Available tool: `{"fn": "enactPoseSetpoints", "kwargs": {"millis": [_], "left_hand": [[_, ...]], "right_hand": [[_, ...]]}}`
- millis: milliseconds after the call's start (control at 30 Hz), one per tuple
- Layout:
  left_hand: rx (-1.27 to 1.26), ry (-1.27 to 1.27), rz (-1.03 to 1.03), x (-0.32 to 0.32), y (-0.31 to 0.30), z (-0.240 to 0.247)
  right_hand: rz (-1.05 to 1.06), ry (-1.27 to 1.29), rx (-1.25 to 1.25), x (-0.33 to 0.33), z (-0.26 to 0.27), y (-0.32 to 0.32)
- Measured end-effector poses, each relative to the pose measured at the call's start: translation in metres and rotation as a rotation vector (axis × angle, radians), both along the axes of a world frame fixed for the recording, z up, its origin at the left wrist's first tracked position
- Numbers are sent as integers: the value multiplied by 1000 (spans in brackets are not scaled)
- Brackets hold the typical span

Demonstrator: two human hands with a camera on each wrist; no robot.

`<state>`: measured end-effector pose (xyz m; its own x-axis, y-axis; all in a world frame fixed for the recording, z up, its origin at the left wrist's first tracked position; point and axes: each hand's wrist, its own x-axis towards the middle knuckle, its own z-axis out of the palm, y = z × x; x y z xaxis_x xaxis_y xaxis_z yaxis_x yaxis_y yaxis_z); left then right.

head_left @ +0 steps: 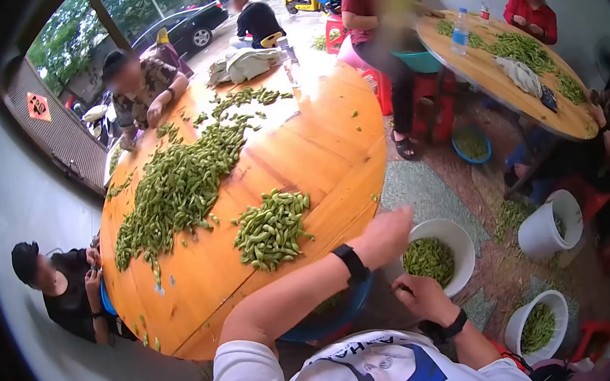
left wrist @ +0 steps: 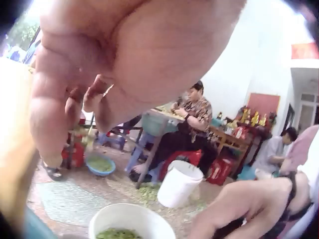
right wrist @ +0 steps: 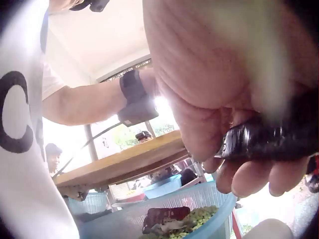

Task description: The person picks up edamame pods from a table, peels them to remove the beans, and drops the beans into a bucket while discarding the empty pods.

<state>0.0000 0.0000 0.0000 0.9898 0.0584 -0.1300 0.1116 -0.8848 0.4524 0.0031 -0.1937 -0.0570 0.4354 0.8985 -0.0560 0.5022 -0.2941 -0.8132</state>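
Observation:
My left hand [head_left: 387,238] is over the rim of a white bucket [head_left: 463,249] of green pods, its fingers curled; no item shows between them in the left wrist view [left wrist: 84,74]. Just below it, beside the same bucket, is my right hand [head_left: 427,300]. In the right wrist view its fingers [right wrist: 246,179] curl round a shiny black object [right wrist: 269,139], whose kind I cannot tell. The two hands are apart. A small pile of plump pods [head_left: 273,230] lies on the round wooden table [head_left: 331,151], near my left forearm.
A larger pod heap [head_left: 173,188] covers the table's far left part. A blue basket [right wrist: 214,219] holds green beans and a dark red packet. More white buckets [head_left: 529,231] stand at right. Several people sit around two tables, with a second tabletop [head_left: 485,74] at upper right.

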Motion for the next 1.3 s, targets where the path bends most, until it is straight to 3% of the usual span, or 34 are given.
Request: {"fn": "enactPoseSetpoints", "kwargs": {"millis": [100,133,200,267,433,533,700,900,1033,1100,1167,1233,1300], "left_hand": [[-134,-119,-114,-33,-39,15],[-172,-36,-114,-42,-39,18],[-219,-124,-88,-73,-28,22],[-259,-142,-38,-104,-18,33],[-280,-404,447,-183,21,45],[-137,-439,648,-220,46,47],[-58,-417,809,-260,89,28],[-54,-290,869,-249,103,30],[-55,-323,798,-240,122,17],[122,-373,847,-245,149,9],[125,-284,895,-247,176,11],[346,-310,913,-246,201,2],[388,-280,949,-241,219,-5]], "right_hand": [[-24,30,-37,-6,3,-18],[-59,-21,-31,-5,-2,-16],[-104,-29,90,-6,-5,-7],[-109,-16,61,-5,4,-5],[-188,-31,53,8,1,0],[-241,-210,29,36,-23,-8],[-375,-468,-165,61,-40,-20],[-236,-350,-105,44,-49,-16],[-178,-281,-100,16,-50,-6],[-180,-255,-112,6,-44,-1],[-183,-227,-121,4,-45,2],[-82,-214,-134,4,-47,2],[-41,-215,-166,1,-39,5]]}}
